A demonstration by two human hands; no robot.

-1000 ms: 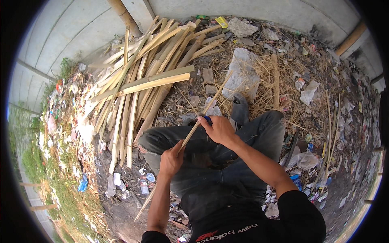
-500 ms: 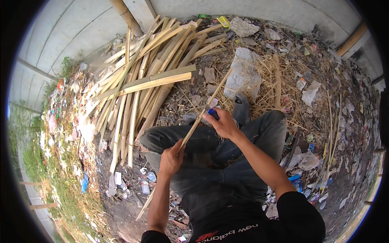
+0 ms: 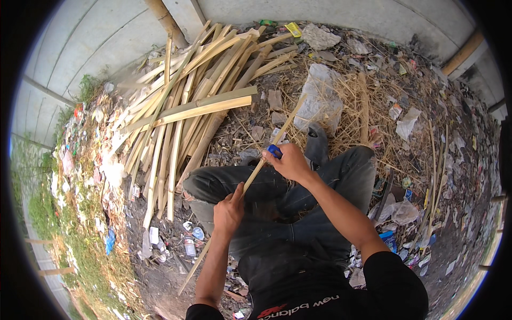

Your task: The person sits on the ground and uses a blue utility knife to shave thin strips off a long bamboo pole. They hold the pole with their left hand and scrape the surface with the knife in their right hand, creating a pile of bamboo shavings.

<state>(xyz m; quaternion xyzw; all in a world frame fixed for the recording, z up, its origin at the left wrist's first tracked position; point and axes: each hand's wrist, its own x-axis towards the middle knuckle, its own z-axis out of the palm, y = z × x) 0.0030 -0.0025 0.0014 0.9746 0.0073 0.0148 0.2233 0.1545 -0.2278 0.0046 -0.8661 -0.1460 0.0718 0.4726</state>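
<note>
A long, thin bamboo strip [image 3: 292,118] slants across my lap, its far tip over a pale stone slab. My left hand [image 3: 229,214] is closed round it near my left knee, and its tail sticks out below that wrist toward the ground. Farther up the strip, my right hand [image 3: 289,161] is closed on a blue-handled tool [image 3: 275,151] pressed against the strip. The tool's blade or working end is hidden. My crossed legs in dark jeans [image 3: 333,181] lie beneath both hands.
A big heap of split bamboo strips [image 3: 181,109] lies at the far left. Beyond my feet sits the stone slab [image 3: 319,101] amid straw-like shavings [image 3: 349,114]. Litter [image 3: 408,124] covers the ground to the right, and a concrete panel wall [image 3: 341,13] closes off the back.
My right hand has shifted slightly left, its blue-handled tool turned a little. My left hand has moved slightly right, and the strip now shows a broader face.
</note>
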